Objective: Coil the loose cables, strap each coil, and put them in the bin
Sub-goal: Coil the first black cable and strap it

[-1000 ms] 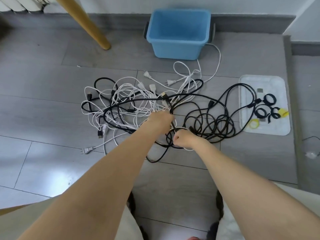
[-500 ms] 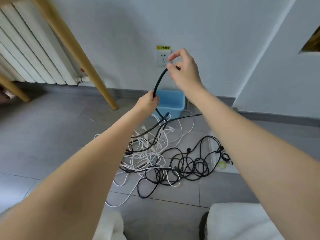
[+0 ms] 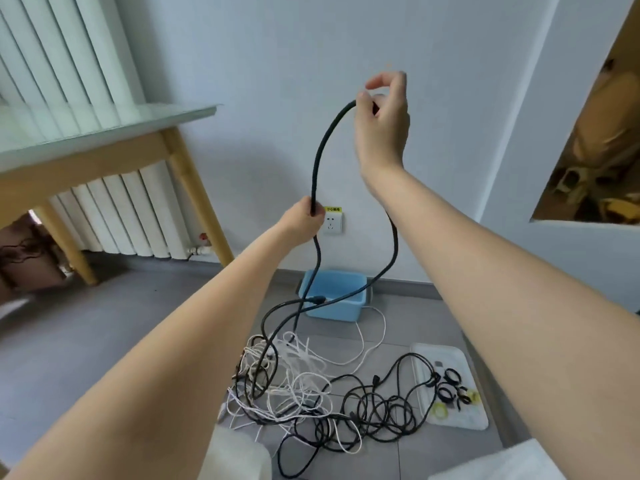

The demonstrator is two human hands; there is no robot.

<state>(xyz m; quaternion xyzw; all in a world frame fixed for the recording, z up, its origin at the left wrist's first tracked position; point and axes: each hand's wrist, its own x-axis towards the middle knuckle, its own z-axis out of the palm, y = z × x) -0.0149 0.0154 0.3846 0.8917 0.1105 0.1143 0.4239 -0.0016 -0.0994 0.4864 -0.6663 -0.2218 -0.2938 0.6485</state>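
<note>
A thick black cable [image 3: 320, 150] arcs in the air between my two hands. High in front of the wall, my right hand [image 3: 381, 123] pinches its upper part. Lower down, my left hand [image 3: 304, 221] grips the same cable, which then drops into a tangle of black and white cables [image 3: 311, 393] on the grey floor. Another length of the black cable falls from my right hand behind my forearm. An open light-blue bin [image 3: 334, 294] stands by the wall behind the tangle. Black and yellow straps [image 3: 453, 389] lie on a white tray [image 3: 429, 355] at the right.
A wooden table with a glass top [image 3: 104, 133] stands at the left, one leg [image 3: 201, 202] near the bin. A white radiator [image 3: 131, 216] and a wall socket [image 3: 332, 223] are on the wall behind. White cushions lie at the bottom edge.
Both hands have risen higher from the floor pile, the right one far above the left, drawing more of the black cable up. The view has tilted up toward the wall.
</note>
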